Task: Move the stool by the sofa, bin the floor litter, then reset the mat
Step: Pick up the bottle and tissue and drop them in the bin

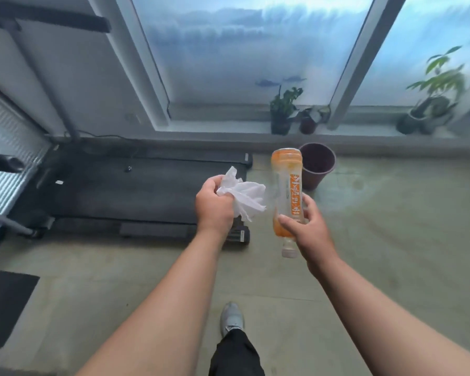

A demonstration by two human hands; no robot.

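Note:
My left hand (213, 206) grips a crumpled white tissue (244, 195), held out over the floor. My right hand (307, 229) holds a clear plastic bottle (286, 191) with an orange label, cap pointing down towards me and base pointing away. Just beyond the bottle's base stands a dark red bin (316, 165) on the floor below the window sill, open and upright. Both hands are in front of it, the bottle nearest. No stool or sofa is in view.
A black treadmill (136, 191) lies along the floor to the left, its end next to the bin. Potted plants (282, 112) stand on the window sill. A dark mat corner (6, 302) shows at the lower left. My shoe (231, 317) is on the grey floor.

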